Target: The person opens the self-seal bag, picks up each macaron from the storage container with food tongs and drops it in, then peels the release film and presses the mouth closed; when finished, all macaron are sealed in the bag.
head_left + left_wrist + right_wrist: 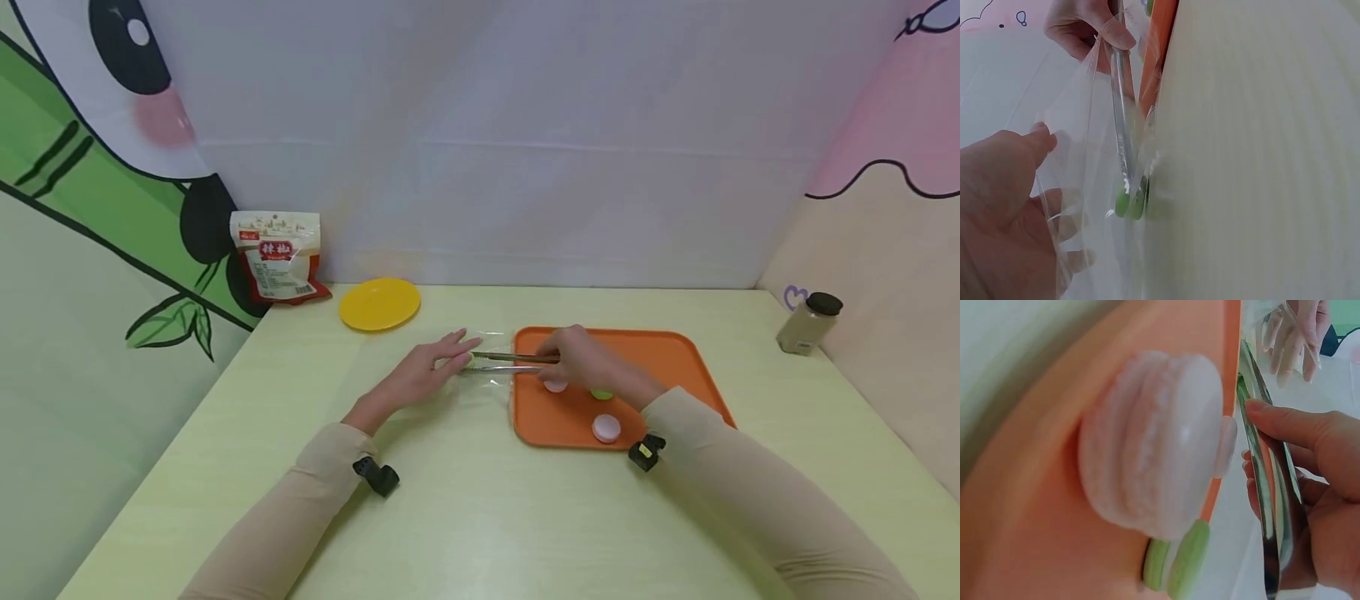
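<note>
My right hand (581, 358) grips metal tongs (517, 357) above the left part of an orange tray (675, 358). In the left wrist view, the tong tips clasp a green macaron (1130, 203) inside a clear plastic bag (1100, 150). My left hand (420, 375) is at the bag, its thumb outstretched and its fingers spread, seen through the film. On the tray are a pink macaron (1154, 444), a green macaron (1175, 565) and another pink macaron (555, 386), partly hidden by my right hand.
A yellow plate (379, 304) lies at the back left, beside a red and white pouch (277, 257) standing near the wall. On the table's right side is a jar (810, 323) with a black lid. The tray's raised rim borders the bag.
</note>
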The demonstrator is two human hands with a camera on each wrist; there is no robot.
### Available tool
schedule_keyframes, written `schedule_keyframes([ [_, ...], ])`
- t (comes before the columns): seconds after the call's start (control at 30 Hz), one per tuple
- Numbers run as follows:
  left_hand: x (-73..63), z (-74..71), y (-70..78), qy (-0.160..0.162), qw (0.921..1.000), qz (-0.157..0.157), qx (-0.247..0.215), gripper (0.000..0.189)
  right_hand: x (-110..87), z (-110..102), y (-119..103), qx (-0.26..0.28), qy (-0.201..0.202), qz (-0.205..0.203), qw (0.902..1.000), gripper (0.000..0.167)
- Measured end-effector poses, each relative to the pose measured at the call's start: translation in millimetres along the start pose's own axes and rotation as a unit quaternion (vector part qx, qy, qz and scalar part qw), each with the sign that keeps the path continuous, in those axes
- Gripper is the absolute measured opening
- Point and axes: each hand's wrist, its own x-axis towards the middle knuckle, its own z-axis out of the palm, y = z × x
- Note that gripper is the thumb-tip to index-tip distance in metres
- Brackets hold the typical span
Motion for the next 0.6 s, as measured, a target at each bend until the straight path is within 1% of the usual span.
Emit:
schedule_keyframes([
  [0.1,0.6,2.2,0.6,0.003,1.0,0.006,-0.003,0.045,-0.1,3.0,-1.0,0.01,0.007,-0.005,0.9999,0.012],
  [0.17,0.9,2.0,0.1,-0.002,1.0,0.003,-0.005,0.045,2.6,3.8,-5.4,0.016,0.01,-0.005,0.9998,0.016],
  [0.27,1.1,2.3,-2.0,-0.002,1.0,0.005,0.0,0.044,8.3,6.9,-10.8,0.016,0.018,-0.01,0.9997,0.016],
  [0.43,1.0,3.2,-1.9,0.012,0.9997,0.018,0.011,0.043,17.8,14.3,-11.5,0.007,0.034,-0.044,0.9984,0.009],
  [0.53,1.1,3.7,0.2,0.012,0.9996,0.023,0.009,0.043,21.3,17.7,-10.7,0.003,0.031,-0.053,0.9981,0.014],
  [0.6,1.4,3.8,1.2,0.01,0.9997,0.024,0.005,0.044,22.7,18.9,-11.2,0.007,0.031,-0.046,0.9984,0.021],
])
